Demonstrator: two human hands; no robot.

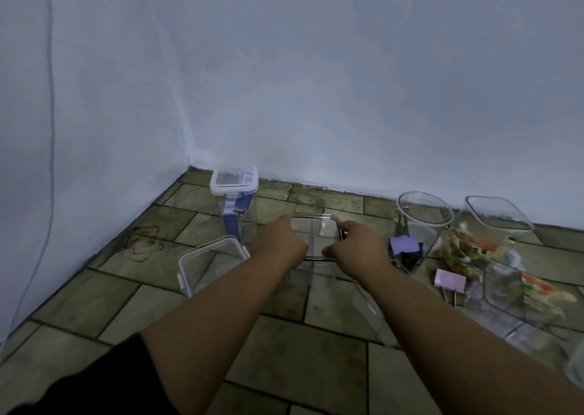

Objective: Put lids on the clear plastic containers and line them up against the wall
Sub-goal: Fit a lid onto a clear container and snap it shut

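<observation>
With your left hand (pixel 279 241) and right hand (pixel 357 245) closed on the clear lid (pixel 316 236), press every corner evenly onto the square container (pixel 319 271) until it sits flat.

Between the two hands, the lid (pixel 314 236) is clear with a dark rim. Left of the grip and farther back, a lidded container (pixel 234 193) is clear with a white-rimmed top and blue-violet clips and label. Right of the grip, a binder clip (pixel 403 245) shows a lilac face over black; another (pixel 450 281) nearer is pale pink-lilac. Beyond those, a clear tub (pixel 493 234) holds orange, yellow and green pieces, perhaps printed wrappers. The floor (pixel 303 348) is olive-brown tile with dark joints; the wall (pixel 347 83) pale blue.
</observation>
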